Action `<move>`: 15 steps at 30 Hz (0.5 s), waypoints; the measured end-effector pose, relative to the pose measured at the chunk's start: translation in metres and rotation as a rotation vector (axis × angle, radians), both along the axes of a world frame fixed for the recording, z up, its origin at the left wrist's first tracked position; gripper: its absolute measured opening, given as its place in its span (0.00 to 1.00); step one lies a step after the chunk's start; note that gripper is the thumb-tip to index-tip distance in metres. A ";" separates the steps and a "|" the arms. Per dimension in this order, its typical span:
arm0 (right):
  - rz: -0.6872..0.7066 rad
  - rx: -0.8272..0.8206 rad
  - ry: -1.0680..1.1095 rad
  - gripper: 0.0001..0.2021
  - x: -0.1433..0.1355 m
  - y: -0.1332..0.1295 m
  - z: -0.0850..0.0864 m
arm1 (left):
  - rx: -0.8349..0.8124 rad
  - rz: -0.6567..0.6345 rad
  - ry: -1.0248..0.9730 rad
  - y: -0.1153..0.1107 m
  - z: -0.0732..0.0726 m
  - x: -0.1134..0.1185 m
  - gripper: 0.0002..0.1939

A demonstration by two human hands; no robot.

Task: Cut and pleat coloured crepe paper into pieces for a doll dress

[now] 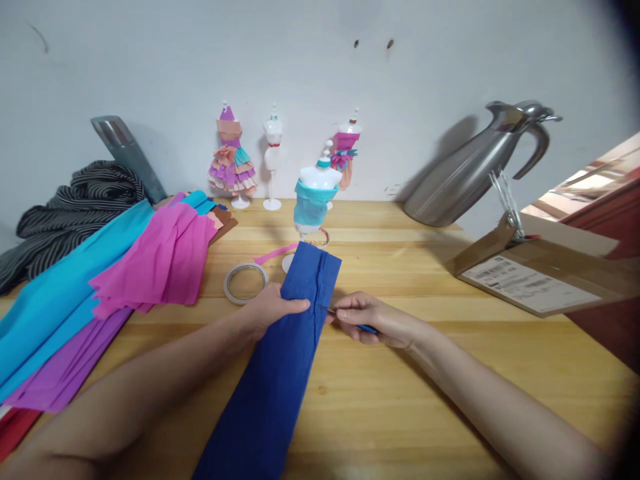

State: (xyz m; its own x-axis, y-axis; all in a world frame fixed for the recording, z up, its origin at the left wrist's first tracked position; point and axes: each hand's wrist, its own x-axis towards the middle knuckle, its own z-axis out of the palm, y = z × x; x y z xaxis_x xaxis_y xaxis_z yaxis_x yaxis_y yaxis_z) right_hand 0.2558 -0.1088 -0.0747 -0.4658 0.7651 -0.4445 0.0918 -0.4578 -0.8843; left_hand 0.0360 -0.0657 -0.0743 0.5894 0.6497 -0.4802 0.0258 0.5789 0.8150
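Soft, even light; wide-angle stretch.
At 2 o'clock, the steel vacuum jug (457,170) leans with distortion, gleams dully and shadows the pale wall (175,67) toward 9 o'clock; vignetting darkens the 2 and 4 o'clock corners; fine detail looks smeared.

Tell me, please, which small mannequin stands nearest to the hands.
The turquoise-wrapped mannequin, just beyond the dark blue sheet; the other three mannequins stand farther back, nearer the wall.
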 end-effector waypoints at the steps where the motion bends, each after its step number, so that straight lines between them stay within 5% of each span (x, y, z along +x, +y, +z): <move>1: 0.002 0.001 -0.001 0.21 0.000 0.000 0.000 | 0.002 0.002 0.004 0.000 0.001 0.000 0.24; 15: -0.002 0.011 0.020 0.22 0.000 0.001 -0.004 | -0.002 0.009 0.047 -0.001 0.003 0.003 0.23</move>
State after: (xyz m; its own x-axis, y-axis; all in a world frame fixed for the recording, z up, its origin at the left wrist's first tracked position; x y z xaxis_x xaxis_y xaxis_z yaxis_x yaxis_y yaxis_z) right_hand 0.2557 -0.1082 -0.0788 -0.4730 0.7710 -0.4264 0.0734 -0.4478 -0.8911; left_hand 0.0387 -0.0664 -0.0715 0.5602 0.6539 -0.5086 0.0588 0.5810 0.8117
